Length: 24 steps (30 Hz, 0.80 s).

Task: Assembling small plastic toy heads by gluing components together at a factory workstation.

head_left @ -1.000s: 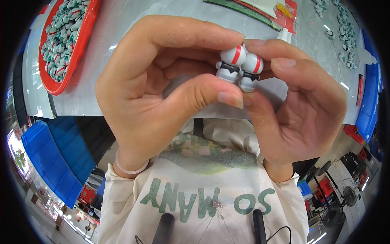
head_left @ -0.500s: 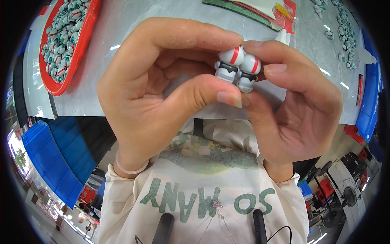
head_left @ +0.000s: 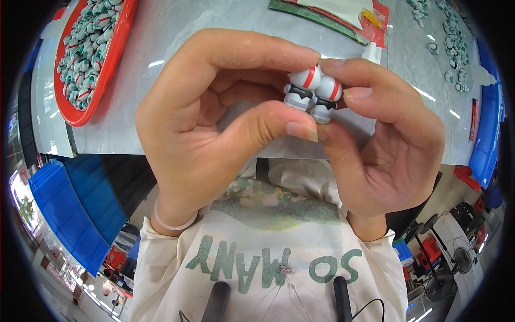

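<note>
You hold two small toy parts pinched together, up in the air above the near edge of the grey table. Each part has a white dome cap with a red stripe and a grey base with a black band. They sit side by side, touching.

Fingers: your left hand is clamped on the pair, thumb pressing the grey bases from below, index finger curled over the domes. Your right hand is clamped too, index finger on the right dome, thumb under the bases.

Orientation: long axis of each part runs dome to base. Domes point away from you toward the table and slightly left, bases point back toward your thumbs. The right part sits a bit lower than the left one.

Risks, as I judge them:
- Rounded domes look slick; squeeze unevenly and one part could pop out and fall past the table edge onto your lap or the floor.
- The grip is only at the fingertips, so any twisting could shear the two parts out of line.
- I cannot tell if they are joined or just pressed together; if only pressed, easing either hand may drop one.

The red tray full of similar parts lies on the table, well apart to the left of the held pair.
</note>
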Tool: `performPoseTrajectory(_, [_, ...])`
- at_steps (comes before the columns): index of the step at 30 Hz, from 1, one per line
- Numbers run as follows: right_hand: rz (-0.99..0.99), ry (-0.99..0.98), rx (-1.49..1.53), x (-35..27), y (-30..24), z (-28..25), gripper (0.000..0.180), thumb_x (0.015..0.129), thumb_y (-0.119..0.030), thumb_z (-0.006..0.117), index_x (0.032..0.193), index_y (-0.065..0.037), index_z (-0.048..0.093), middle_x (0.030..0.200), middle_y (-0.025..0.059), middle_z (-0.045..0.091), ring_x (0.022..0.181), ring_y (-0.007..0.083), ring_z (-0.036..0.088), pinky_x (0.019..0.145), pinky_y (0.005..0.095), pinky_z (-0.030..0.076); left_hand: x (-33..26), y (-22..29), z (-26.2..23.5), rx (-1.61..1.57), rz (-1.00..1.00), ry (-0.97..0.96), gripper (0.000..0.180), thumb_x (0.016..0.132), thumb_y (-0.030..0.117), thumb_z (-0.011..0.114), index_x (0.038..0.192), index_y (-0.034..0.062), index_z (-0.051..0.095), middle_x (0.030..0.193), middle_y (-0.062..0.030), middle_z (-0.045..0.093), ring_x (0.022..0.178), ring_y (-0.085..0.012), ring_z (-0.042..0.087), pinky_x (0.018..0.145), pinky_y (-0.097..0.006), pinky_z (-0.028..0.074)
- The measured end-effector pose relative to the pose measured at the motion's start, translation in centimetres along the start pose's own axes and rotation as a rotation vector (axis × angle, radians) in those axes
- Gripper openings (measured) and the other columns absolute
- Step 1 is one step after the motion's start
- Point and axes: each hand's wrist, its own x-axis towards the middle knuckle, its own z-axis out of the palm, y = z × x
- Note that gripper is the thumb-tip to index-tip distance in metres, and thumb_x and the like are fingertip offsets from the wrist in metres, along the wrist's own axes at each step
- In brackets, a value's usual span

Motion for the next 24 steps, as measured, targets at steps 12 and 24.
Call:
performPoseTrajectory(12, [-0.008, -0.012, 0.002, 0.3, 0.1, 0.0, 0.044, 0.065, 0.019, 0.063, 0.103, 0.005, 0.044, 0.099, 0.0291, 0.055, 0.091, 0.0296, 0.059, 0.08, 0.0339, 0.048, 0.5, 0.2, 0.2, -0.026, -0.035, 0.015, 0.044, 0.07, 0.007, 0.073, 0.104, -0.0082, 0.049, 0.099, -0.0185, 0.059, 0.089, -0.0208, 0.06, 0.077, -0.028, 0.05])
performPoseTrajectory(24, [0.074, 0.161, -0.288, 0.6, -1.8, 1.3, 0.03, 0.061, 0.012, 0.069, 0.088, 0.001, 0.06, 0.089, 0.0187, 0.06, 0.076, 0.0233, 0.061, 0.063, 0.0261, 0.05, 0.6, 1.6, -0.7, 0.032, -0.283, -0.124, 0.037, 0.076, 0.001, 0.066, 0.11, -0.0055, 0.052, 0.101, -0.0104, 0.058, 0.084, -0.0121, 0.057, 0.073, -0.024, 0.049])
